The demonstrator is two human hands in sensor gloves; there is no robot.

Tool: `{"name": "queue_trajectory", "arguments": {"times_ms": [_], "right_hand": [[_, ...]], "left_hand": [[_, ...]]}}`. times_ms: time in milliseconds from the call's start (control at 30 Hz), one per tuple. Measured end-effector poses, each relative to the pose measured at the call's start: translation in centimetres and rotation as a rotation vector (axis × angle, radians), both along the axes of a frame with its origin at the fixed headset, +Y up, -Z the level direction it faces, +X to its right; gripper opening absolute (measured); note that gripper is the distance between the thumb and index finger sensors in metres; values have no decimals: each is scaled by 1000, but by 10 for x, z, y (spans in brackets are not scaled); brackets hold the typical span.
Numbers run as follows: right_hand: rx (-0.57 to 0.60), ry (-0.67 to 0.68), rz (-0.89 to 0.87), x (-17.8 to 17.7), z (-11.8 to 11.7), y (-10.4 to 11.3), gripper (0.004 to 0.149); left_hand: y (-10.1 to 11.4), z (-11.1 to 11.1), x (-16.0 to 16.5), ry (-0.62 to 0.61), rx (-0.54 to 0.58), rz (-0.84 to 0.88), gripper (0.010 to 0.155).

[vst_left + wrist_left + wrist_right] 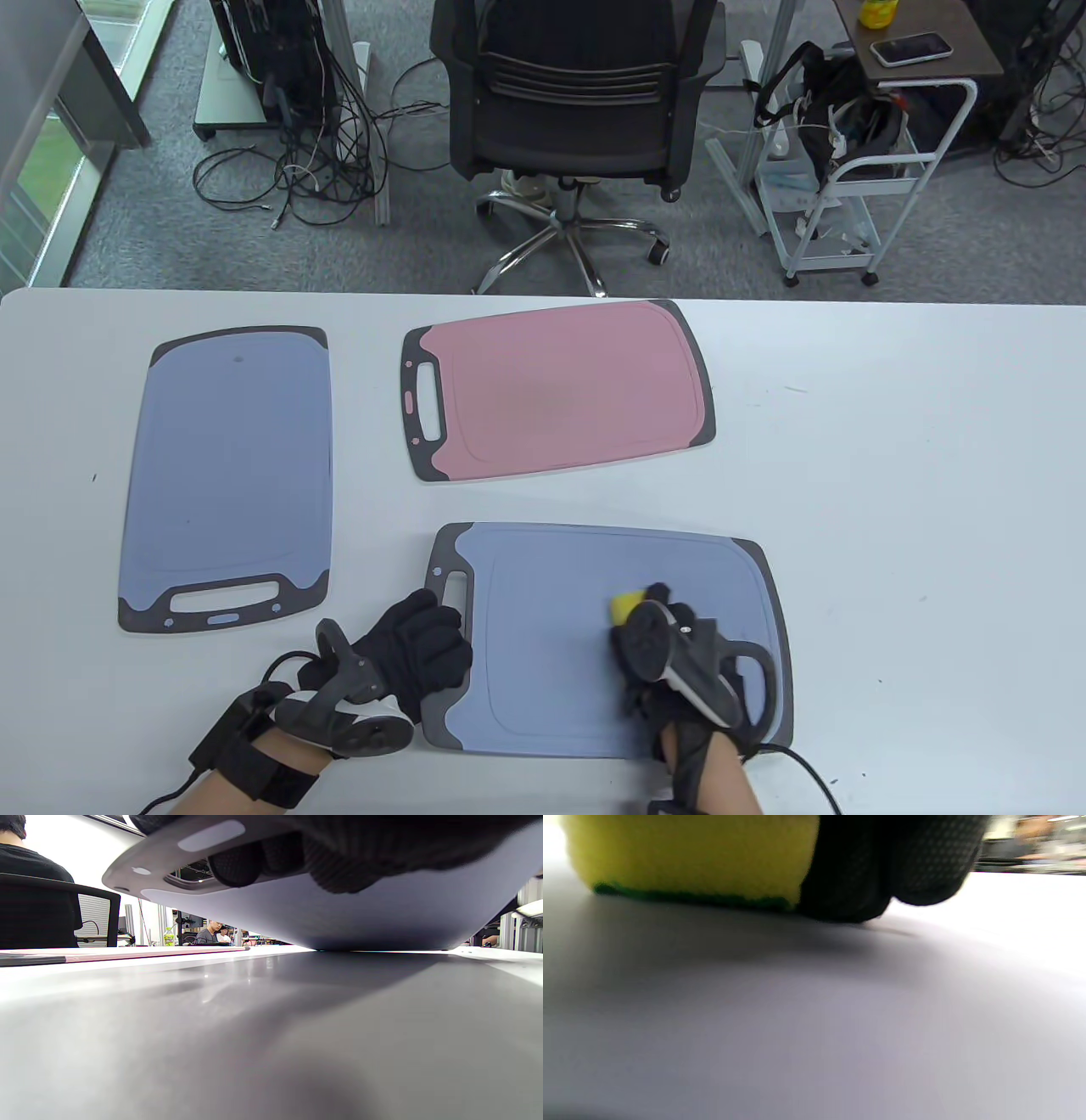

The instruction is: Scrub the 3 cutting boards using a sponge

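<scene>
Three cutting boards lie on the white table: a blue one at the left, a pink one at the centre back, and a second blue one near the front. My left hand grips the handle end of this near board. In the left wrist view its fingers curl under the board's raised edge. My right hand holds a yellow sponge with its green scouring side down on the near board's middle. The sponge fills the upper left of the right wrist view beside my fingers.
Beyond the table's far edge stand a black office chair, a white cart and loose cables on the carpet. The pink board shows edge-on in the left wrist view, with seated people behind it.
</scene>
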State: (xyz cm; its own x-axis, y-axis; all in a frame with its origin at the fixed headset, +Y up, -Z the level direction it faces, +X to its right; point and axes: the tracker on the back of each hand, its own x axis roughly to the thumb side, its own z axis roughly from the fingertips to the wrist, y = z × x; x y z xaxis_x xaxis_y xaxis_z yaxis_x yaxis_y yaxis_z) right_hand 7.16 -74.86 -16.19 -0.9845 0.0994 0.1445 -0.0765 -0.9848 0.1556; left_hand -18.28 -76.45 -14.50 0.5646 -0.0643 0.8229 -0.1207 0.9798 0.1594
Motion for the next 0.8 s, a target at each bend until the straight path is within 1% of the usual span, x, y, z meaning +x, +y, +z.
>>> {"name": "queue_trajectory", "arguments": {"times_ms": [67, 100, 133, 167, 200, 233, 267, 300, 333, 367, 400, 433, 500, 533, 567, 600, 633, 700, 767, 800], "right_hand": [[25, 224, 19, -52, 17, 9, 75], [35, 298, 45, -69, 25, 12, 75], [54, 342, 72, -80, 30, 14, 76], [83, 323, 111, -81, 31, 14, 75], [73, 323, 133, -73, 26, 14, 75], [54, 287, 86, -60, 19, 11, 74], [51, 218, 45, -47, 15, 8, 74], [36, 98, 42, -22, 6, 4, 74], [14, 21, 72, 2, -2, 0, 74], [-2, -24, 89, 18, -6, -2, 74], [-27, -156, 108, 58, -13, -8, 74], [-39, -233, 117, 80, -15, -11, 74], [-98, -452, 135, 140, -15, -18, 73], [-126, -514, 122, 152, -12, -20, 74], [-163, -561, 56, 164, -9, -22, 74], [-150, -548, -11, 163, -8, -23, 74], [-89, -542, -14, 153, -9, -22, 74], [-79, -391, 81, 118, -14, -17, 74], [-40, -169, 121, 60, -14, -10, 74], [-9, -39, 99, 22, -7, -6, 74]], "left_hand": [[0, 0, 0, -1, 1, 0, 44], [0, 0, 0, -1, 1, 0, 45], [0, 0, 0, -1, 1, 0, 44], [0, 0, 0, -1, 2, 0, 44], [0, 0, 0, 0, 2, 0, 44], [0, 0, 0, -1, 1, 0, 45], [0, 0, 0, -1, 1, -1, 45], [0, 0, 0, -1, -1, -2, 45], [0, 0, 0, -1, -2, -3, 45], [0, 0, 0, -1, -2, -4, 45], [0, 0, 1, -1, -3, -4, 45], [0, 0, 0, -1, -3, -3, 45], [0, 0, 0, -1, -3, -3, 45], [0, 0, 0, -1, -3, -2, 45], [0, 0, 1, 0, -3, -4, 45], [0, 0, 1, 0, -3, -4, 45], [0, 0, 1, -1, -2, -4, 45], [0, 0, 1, -2, -2, -6, 45], [0, 0, 1, -4, -3, -6, 45], [0, 0, 1, -3, -2, -8, 45]]}}
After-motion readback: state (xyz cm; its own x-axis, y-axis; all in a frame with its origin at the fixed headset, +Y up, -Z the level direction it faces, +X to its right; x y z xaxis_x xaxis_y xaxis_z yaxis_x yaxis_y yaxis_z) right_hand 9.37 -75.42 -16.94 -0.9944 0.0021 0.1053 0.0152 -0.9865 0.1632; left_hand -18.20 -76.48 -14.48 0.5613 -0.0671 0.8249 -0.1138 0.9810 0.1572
